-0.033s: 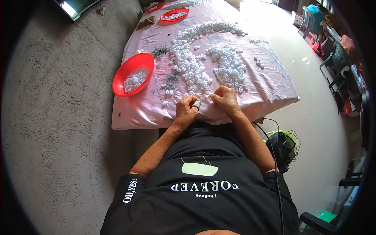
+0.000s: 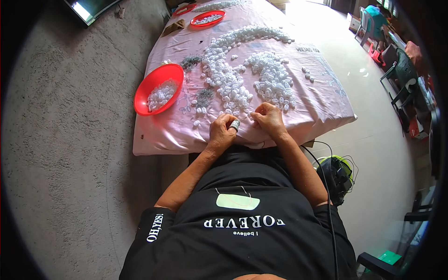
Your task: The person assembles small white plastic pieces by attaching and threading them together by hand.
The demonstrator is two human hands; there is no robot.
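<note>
My left hand (image 2: 223,130) is closed in a pinch at the near edge of the table, with a pale wrap (image 2: 234,124) round its thumb. Just to its right, my right hand (image 2: 270,119) also pinches, fingertips turned toward the left. What either holds is too small to make out. Right beyond the fingers lie two heaps of small white oval plastic pieces, a long curved heap (image 2: 228,84) and a shorter heap (image 2: 273,77). Small piles of thin grey metal bits (image 2: 204,97) lie left of them. A red bowl (image 2: 143,89) with clear-white small pieces stands at the left edge.
The table carries a pink cloth (image 2: 322,109). Farther back sit another red bowl (image 2: 218,14) and a brown scrap (image 2: 173,27). A black cable (image 2: 330,210) runs down my right side, near a black and yellow-green object (image 2: 336,175) on the floor. Chairs (image 2: 399,70) line the right.
</note>
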